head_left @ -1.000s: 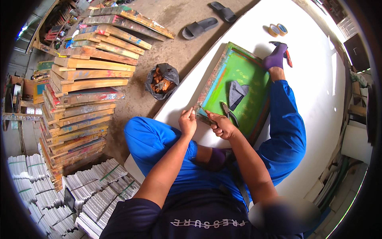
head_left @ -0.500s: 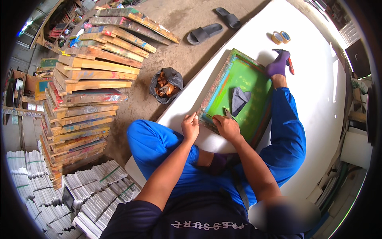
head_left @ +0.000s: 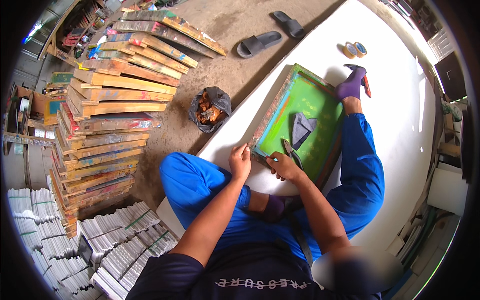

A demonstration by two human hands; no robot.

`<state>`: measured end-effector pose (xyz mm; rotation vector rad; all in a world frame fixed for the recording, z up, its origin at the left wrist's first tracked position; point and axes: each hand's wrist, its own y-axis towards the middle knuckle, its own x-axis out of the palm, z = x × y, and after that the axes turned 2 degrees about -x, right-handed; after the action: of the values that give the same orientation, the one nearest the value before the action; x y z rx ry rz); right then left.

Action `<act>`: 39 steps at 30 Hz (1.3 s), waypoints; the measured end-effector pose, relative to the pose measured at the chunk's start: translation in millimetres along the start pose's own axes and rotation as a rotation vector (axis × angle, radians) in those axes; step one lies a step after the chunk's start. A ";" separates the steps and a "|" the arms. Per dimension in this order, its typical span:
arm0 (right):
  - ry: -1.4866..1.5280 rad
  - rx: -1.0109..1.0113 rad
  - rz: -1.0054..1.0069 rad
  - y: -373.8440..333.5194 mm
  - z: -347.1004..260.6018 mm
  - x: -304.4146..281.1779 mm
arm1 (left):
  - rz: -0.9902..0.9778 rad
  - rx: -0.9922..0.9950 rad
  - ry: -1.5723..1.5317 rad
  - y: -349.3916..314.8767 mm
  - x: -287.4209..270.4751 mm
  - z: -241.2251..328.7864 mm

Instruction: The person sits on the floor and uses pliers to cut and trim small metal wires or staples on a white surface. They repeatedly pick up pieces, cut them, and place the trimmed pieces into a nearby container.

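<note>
A wooden screen-printing frame (head_left: 274,116) with green mesh lies tilted across the white surface in front of me. My left hand (head_left: 240,162) pinches its near left corner with closed fingers. Over the near edge, my right hand (head_left: 283,166) has its fingertips pressed together; what they hold is too small to make out. Dark pliers (head_left: 287,147) show just beyond that hand, their handles partly hidden by it; I cannot tell if it grips them. A folded grey cloth (head_left: 303,131) lies on the mesh.
My purple-socked foot (head_left: 351,84) rests by the frame's far right corner, near a red-handled tool (head_left: 367,86). Two tape rolls (head_left: 351,49) lie beyond. Leftward are a black bag of scraps (head_left: 210,109), sandals (head_left: 259,44), stacked wooden frames (head_left: 125,94) and white bundles (head_left: 120,227).
My right hand has turned and shifted slightly down at the near edge, uncovering more of the pliers. The left hand stays at the corner. The whole view has shifted slightly.
</note>
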<state>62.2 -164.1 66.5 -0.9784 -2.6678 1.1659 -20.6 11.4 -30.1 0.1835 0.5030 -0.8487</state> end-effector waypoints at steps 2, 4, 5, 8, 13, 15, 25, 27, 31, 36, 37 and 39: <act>0.097 0.000 -0.031 0.4 9.4 -5.2 | -0.008 -0.001 0.002 0.6 1.8 0.8; 0.058 -0.041 0.037 -1.8 10.5 -5.9 | 0.026 0.031 -0.016 0.4 3.4 -0.2; -0.031 -0.081 0.120 -5.8 7.8 -4.9 | 0.045 0.047 -0.023 0.7 3.5 -1.9; -0.289 -0.325 0.405 -2.9 12.3 6.2 | 0.041 0.012 -0.062 2.2 7.5 -0.6; -0.444 -0.279 0.487 -3.9 1.7 19.6 | 0.004 0.014 -0.033 1.4 3.9 5.0; -0.439 -0.290 0.496 -1.7 4.1 21.3 | -0.007 0.000 -0.053 1.1 3.3 7.3; -0.618 -0.254 0.532 -9.8 -6.4 30.2 | -0.013 0.008 -0.042 -0.2 2.9 5.8; -0.693 -0.221 0.526 -9.6 -7.5 33.1 | -0.015 0.008 -0.044 0.1 3.0 5.6; -0.813 -0.155 0.459 -12.2 -18.7 36.3 | -0.005 0.020 -0.056 1.6 4.6 2.0; -0.838 -0.118 0.409 -15.5 -35.1 44.6 | 0.020 0.063 -0.073 1.5 3.8 2.0; -0.850 -0.116 0.409 -12.7 -34.3 48.2 | 0.014 0.086 -0.058 2.0 2.0 2.9; -0.875 -0.112 0.413 -7.8 -32.7 54.2 | -0.012 0.096 -0.039 2.7 1.3 5.8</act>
<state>24.9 -115.8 85.2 -1.3155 -3.2876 1.9087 -15.8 10.2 -25.8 0.2520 0.4271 -0.8876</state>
